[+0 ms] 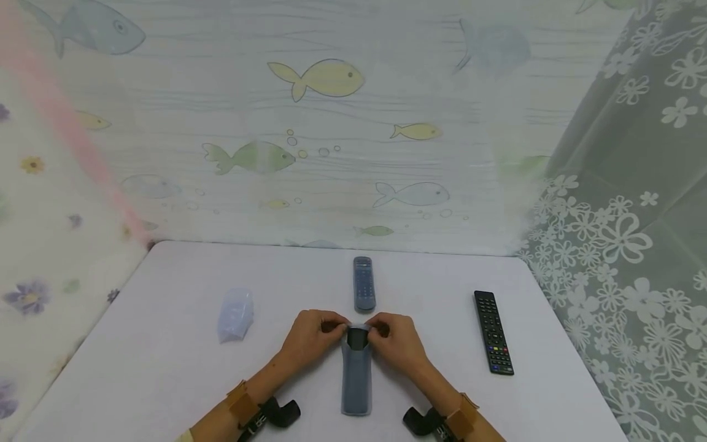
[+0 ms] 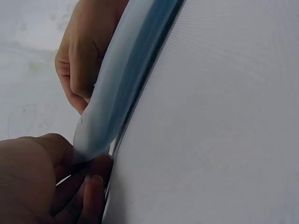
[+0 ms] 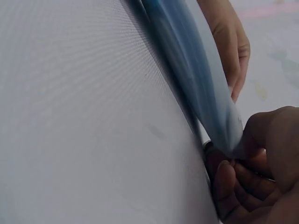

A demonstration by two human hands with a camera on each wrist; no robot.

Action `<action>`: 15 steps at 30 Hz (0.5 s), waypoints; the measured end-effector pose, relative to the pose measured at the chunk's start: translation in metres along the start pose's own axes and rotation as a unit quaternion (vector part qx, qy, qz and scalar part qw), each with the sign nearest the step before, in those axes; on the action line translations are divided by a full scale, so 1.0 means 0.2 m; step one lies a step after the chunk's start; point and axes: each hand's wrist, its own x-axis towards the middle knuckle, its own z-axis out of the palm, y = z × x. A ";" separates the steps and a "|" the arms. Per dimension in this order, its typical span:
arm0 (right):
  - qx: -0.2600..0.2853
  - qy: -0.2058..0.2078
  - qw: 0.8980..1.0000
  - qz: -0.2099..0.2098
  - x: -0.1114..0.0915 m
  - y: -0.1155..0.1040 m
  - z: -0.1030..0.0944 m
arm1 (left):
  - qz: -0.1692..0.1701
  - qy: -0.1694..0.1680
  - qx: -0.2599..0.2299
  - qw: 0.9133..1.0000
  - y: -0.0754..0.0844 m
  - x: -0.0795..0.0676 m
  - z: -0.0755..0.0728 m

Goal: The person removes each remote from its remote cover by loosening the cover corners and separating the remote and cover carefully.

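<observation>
A grey-blue remote control (image 1: 356, 380) lies on the table in a translucent cover (image 2: 88, 135), its button side not showing. A dark patch shows near its far end. At that end my left hand (image 1: 313, 334) pinches the cover's left corner between thumb and fingers. The right hand (image 1: 399, 344) pinches the opposite corner in the same way. In the right wrist view, the clear edge of the cover (image 3: 229, 135) runs in between thumb and fingers. Just beyond both hands lies a second grey-blue remote control (image 1: 364, 283), buttons up.
A black remote control (image 1: 494, 331) lies to the right on the white table (image 1: 431, 288). To the left is a crumpled translucent plastic piece (image 1: 235, 315). A fish-patterned sheet (image 1: 331, 153) hangs behind the table, with a lacy curtain (image 1: 635, 276) along the right side.
</observation>
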 end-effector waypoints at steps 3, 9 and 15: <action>0.028 0.007 1.000 0.011 0.01 0.02 0.01 | -0.012 0.000 -0.023 1.000 -0.01 0.01 0.00; 0.103 0.027 0.994 0.034 0.02 0.04 0.02 | -0.029 0.005 -0.091 0.995 -0.05 0.02 0.00; 0.163 0.038 0.985 0.034 0.03 0.05 0.02 | -0.051 -0.007 -0.188 0.981 -0.06 0.04 0.01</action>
